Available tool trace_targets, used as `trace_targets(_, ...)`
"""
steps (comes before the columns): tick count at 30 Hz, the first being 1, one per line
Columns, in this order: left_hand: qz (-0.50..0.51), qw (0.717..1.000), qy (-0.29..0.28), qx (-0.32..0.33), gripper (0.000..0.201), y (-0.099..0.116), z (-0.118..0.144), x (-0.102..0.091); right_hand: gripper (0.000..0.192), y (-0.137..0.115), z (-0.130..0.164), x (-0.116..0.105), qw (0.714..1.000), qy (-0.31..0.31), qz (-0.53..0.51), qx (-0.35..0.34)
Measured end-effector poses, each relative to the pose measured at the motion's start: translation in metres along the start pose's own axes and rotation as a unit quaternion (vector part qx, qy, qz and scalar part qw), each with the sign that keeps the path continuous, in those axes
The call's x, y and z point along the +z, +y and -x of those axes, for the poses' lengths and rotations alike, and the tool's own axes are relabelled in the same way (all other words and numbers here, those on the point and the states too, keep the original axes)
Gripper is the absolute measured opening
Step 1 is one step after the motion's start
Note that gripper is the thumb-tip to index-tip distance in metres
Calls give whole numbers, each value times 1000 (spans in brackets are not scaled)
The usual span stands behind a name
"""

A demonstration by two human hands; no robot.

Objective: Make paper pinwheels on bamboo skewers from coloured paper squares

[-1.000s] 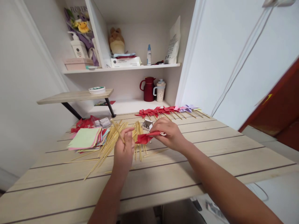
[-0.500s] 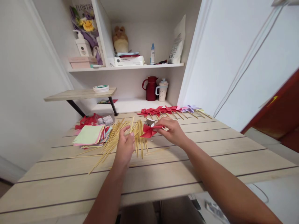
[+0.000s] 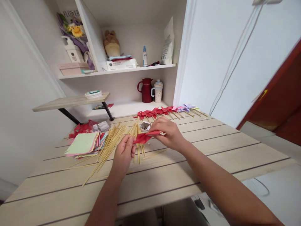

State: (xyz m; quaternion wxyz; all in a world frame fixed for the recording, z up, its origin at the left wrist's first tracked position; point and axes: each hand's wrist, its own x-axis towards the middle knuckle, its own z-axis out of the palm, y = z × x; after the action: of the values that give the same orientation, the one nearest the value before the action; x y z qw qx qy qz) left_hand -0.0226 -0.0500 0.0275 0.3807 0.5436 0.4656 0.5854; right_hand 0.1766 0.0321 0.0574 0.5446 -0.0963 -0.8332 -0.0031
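Note:
A red paper pinwheel (image 3: 144, 137) is stretched between my two hands above the table. My left hand (image 3: 124, 150) pinches its left tip between thumb and forefinger. On the other side my right hand (image 3: 166, 131) grips it, the fingers hiding part of the paper. Thin wooden sticks (image 3: 107, 146) lie in a loose heap beside and beneath my left hand. Just behind my right hand stands a small open box (image 3: 145, 126) with tiny dark pieces in it. Finished pinwheels on sticks (image 3: 162, 110), red, pink, purple and yellow, lie in a row at the back.
Left of the sticks are a stack of coloured paper squares (image 3: 82, 143), red folded paper (image 3: 82, 128) and a clear plastic box (image 3: 102, 125). A small raised wooden shelf (image 3: 70, 101) stands behind them. A dark red jug (image 3: 147, 91) and a speckled cup (image 3: 158, 91) stand at the back.
My left hand has moved from open fingers to pinching the pinwheel's left tip. The red paper is now held by both hands. The view has shifted slightly right.

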Motion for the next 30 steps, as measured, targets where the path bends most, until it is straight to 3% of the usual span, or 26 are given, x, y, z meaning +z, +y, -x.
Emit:
trace_targets(11, -93, 994, -14, 62, 41, 2, 8, 8, 13, -8, -6, -8, 1000, 13, -4, -26)
trace_targets(20, -117, 993, -9, 23, 40, -1, 18, 14, 15, -9, -7, -8, 999, 23, -10, -28)
trace_targets(25, -108, 993, -27, 48, 42, -3, 17, 14, 12, -10, -7, -10, 999, 25, -9, -28)
trace_targets(27, -104, 993, -15, 53, 40, -3, 18, 15, 12, -10, -7, -10, 999, 27, -11, -28)
trace_targets(30, -108, 991, 50, 65, 34, 0, 17, 18, 11, -10, -7, -10, 999, 31, -13, -25)
